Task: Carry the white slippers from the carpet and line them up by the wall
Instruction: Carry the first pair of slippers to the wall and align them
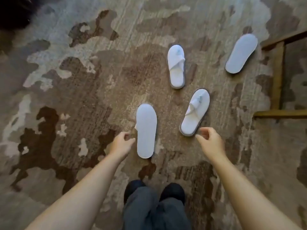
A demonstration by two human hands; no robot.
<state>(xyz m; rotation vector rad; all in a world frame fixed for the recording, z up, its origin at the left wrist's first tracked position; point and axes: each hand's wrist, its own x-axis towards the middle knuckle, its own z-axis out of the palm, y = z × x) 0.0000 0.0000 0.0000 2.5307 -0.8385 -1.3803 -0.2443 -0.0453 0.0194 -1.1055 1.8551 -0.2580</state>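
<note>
Several white slippers lie scattered on the patterned carpet [83,80]. The nearest slipper [146,130] lies sole up, and my left hand [122,143] hovers just left of it, fingers curled and empty. A slipper lying right side up [195,112] points up and to the right; my right hand [210,141] is at its heel, fingers apart, holding nothing. Farther off lie another upright slipper [176,66] and a second sole-up slipper [241,53] at the right.
A wooden frame of furniture legs [279,75] stands at the right edge. My feet in dark shoes [172,191] and dark trousers are at the bottom centre. A dark object [15,10] fills the top left corner. No wall is in view.
</note>
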